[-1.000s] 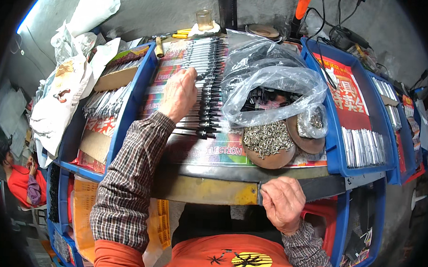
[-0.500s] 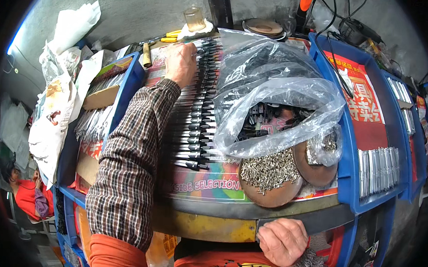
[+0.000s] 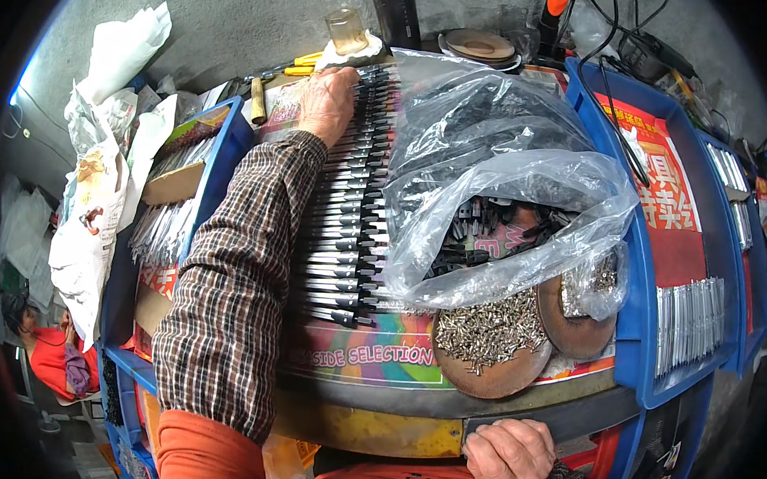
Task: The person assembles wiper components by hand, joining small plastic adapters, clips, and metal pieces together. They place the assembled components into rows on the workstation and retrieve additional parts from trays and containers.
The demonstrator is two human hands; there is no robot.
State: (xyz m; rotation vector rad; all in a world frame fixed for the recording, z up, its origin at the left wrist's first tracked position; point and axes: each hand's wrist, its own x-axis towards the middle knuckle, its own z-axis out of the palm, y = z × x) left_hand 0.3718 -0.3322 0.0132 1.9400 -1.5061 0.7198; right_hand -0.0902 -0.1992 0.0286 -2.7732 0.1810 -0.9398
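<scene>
A long row of pens (image 3: 341,263) with black grips and pale barrels lies side by side on a colourful printed sheet (image 3: 379,346). My left hand (image 3: 328,104) is at the far end of this row, its fingers bent over the pens. Its fingertips are hidden, so what they pinch does not show. My right hand (image 3: 511,457) rests at the table's front edge with its fingers curled in, and nothing is seen in it. Right of the row lies a clear plastic bag (image 3: 489,163), its mouth towards me, with black pen parts (image 3: 468,256) inside.
Small metal parts (image 3: 491,334) fill a round brown dish (image 3: 488,385); another dish (image 3: 572,320) stands beside it. Blue trays flank the table, the right one (image 3: 636,328) holding silvery tubes (image 3: 689,326). A glass jar (image 3: 347,31) stands at the back. A person (image 3: 57,354) sits far left.
My left hand has shifted slightly at the far end of the row, with its fingers now more tucked over the pens. My right hand stays at the table edge. The whole view has shifted slightly.
</scene>
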